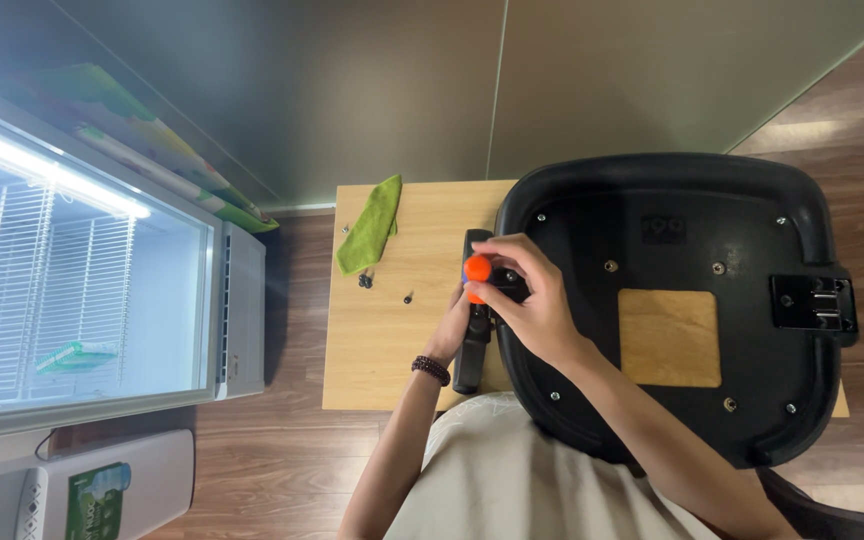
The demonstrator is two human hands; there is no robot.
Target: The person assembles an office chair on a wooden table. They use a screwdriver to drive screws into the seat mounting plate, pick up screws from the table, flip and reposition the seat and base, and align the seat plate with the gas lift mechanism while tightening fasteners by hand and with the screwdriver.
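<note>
The right hand (532, 300) is closed around an orange-handled screwdriver (477, 272), held upright at the left edge of a black chair seat (672, 200) that lies upside down on a wooden table (382, 340). The left hand (455, 325) grips a black armrest (472, 350) lying against that same edge. Left of the chair seat, loose screws (365, 281) and a green cloth (370, 225) lie on the table.

Person seen from above: 2 bare forearms, no sleeves reaching the wrists. Left wrist carries 1 bracelet (431, 370) of small dark, reddish-brown beads, worn just behind the left hand (455, 325). Torso covered by a pale, off-white shirt (512, 480) of plain cloth, no visible print; right hand (537, 300) bare, no rings seen.
</note>
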